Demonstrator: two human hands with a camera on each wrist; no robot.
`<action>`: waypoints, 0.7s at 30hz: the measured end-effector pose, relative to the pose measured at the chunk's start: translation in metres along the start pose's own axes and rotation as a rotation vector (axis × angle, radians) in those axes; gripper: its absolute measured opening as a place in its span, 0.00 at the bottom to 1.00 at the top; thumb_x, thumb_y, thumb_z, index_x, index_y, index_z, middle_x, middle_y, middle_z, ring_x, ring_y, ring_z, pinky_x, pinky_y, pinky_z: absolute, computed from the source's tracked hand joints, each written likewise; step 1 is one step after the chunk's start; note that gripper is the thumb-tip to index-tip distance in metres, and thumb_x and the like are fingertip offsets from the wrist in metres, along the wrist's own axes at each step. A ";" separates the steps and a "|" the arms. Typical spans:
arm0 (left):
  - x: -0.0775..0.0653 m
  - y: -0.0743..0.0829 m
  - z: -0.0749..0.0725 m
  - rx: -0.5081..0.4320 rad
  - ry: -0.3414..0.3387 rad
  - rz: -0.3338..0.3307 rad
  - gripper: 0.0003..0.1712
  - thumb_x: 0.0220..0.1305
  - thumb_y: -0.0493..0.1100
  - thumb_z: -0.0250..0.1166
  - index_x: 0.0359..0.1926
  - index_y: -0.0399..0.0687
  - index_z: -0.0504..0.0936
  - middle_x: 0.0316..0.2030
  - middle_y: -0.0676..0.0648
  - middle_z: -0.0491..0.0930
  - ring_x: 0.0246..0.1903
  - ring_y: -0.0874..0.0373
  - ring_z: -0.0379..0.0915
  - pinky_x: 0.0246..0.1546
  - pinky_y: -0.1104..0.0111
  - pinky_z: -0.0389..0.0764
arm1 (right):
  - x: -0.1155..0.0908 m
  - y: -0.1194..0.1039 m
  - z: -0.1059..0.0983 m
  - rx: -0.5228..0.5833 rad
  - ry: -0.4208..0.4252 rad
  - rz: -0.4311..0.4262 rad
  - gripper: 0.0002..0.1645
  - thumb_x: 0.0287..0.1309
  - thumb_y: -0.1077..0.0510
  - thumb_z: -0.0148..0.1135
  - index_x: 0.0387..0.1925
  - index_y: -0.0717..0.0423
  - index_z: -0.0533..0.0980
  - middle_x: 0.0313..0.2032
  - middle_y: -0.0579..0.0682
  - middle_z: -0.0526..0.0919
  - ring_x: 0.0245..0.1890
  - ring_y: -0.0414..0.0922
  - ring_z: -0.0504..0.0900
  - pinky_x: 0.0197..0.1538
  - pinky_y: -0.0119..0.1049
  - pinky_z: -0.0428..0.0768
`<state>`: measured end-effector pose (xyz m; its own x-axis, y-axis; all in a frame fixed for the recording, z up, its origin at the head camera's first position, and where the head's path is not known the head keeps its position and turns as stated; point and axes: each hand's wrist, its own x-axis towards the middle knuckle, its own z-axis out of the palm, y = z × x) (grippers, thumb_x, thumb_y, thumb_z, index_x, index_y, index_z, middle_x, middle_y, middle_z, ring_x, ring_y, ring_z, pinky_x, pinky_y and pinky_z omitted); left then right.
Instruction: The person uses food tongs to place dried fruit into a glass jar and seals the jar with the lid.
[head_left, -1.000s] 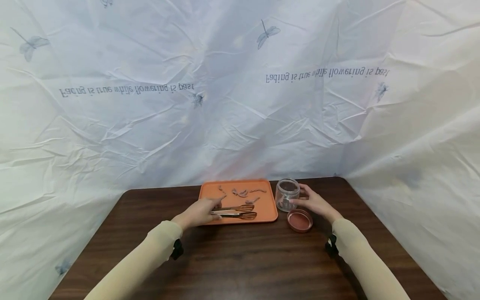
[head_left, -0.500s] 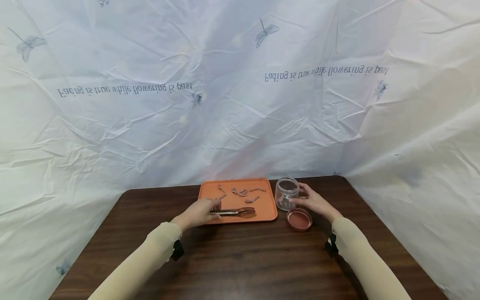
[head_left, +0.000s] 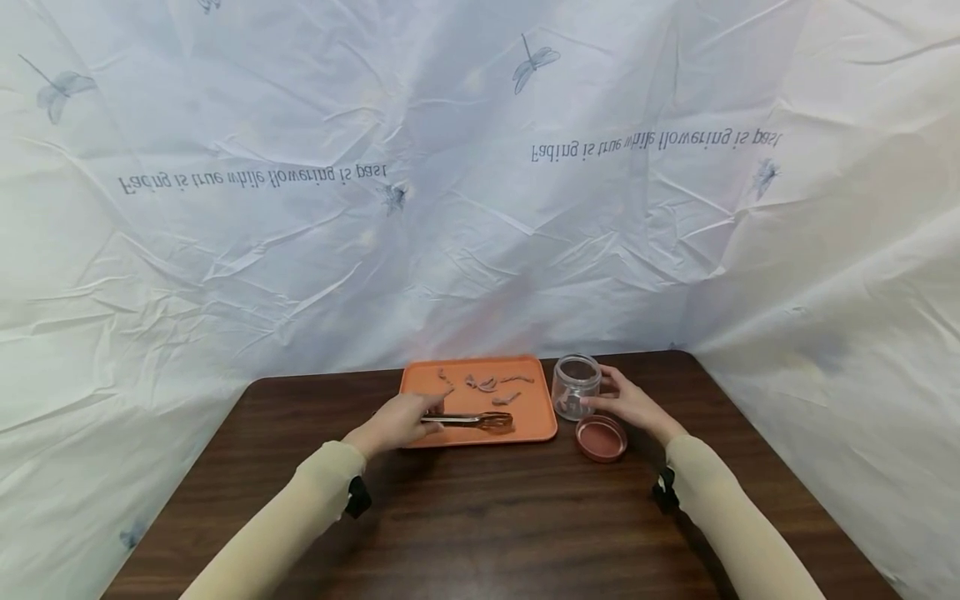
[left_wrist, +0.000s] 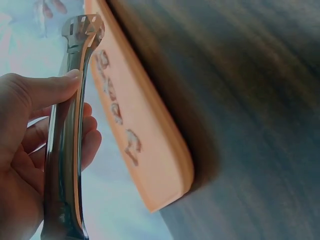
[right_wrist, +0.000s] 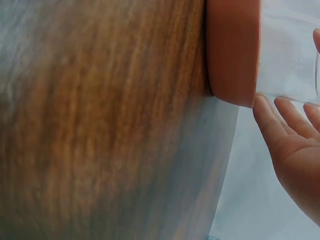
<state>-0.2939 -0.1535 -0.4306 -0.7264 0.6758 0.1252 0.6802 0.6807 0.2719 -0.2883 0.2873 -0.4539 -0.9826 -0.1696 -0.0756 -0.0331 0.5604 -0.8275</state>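
In the head view my left hand [head_left: 397, 423] grips metal tongs [head_left: 472, 419] above the near side of an orange tray [head_left: 534, 421]. The arms of the tongs lie close together; in the left wrist view my thumb presses along one arm, with the fingers behind. Several small brownish twisted strips [head_left: 506, 399] lie on the tray, apart from the tongs' tips. Right of the tray, my right hand [head_left: 633, 407] holds a clear open glass jar [head_left: 576, 390] by its right side. Something small and pale shows inside the jar, too unclear to name.
A reddish-brown round lid [head_left: 602, 439] lies in front of the jar, inner side up. The dark wooden table [head_left: 517, 525] stretches toward me. A white printed sheet [head_left: 465, 250] hangs behind and at both sides.
The two arms of the tongs, spread apart one second ago, have come together in my left hand. My right hand and the jar have stayed in place.
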 end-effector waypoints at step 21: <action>0.024 0.001 -0.076 -0.051 0.164 0.012 0.08 0.69 0.48 0.67 0.44 0.54 0.80 0.39 0.53 0.81 0.39 0.57 0.80 0.39 0.59 0.80 | -0.002 -0.003 0.001 -0.020 0.000 -0.004 0.59 0.64 0.38 0.67 0.80 0.55 0.43 0.73 0.70 0.56 0.70 0.68 0.62 0.64 0.66 0.66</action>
<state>-0.3182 -0.1578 -0.3543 -0.7275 0.6255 0.2818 0.6860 0.6550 0.3169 -0.2860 0.2856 -0.4520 -0.9824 -0.1719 -0.0728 -0.0403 0.5761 -0.8164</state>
